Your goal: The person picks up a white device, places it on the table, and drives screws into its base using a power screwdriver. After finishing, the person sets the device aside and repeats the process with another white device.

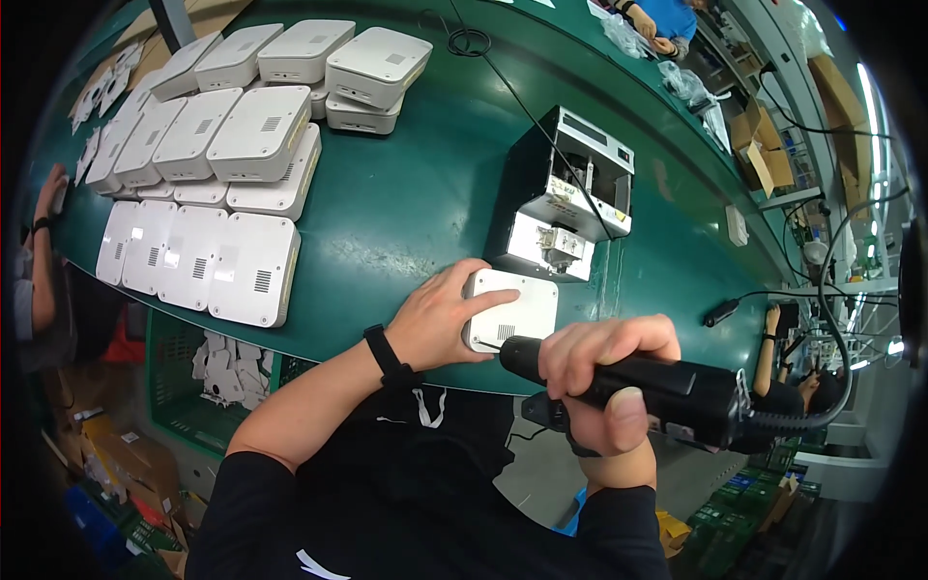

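Observation:
A white, round-cornered plastic device case (522,311) lies on the green table close to my body. My left hand (447,311) grips its left side, with the thumb across the top face and the other fingers at the edge. Wrapped in my right hand (611,372) is a black corded electric screwdriver (667,391), held almost level. Its thin bit points left and reaches the near left corner of the case; whether it sits in a screw I cannot tell. Just beyond the case stands a black and silver screw feeder (565,193).
Stacks of similar white cases (256,135) fill the table's left part. A black cable crosses the table to the feeder. Below the edge, a green crate (184,387) holds white parts. Co-workers' hands (662,43) show at the far side, left and right. A black plug (720,311) lies right.

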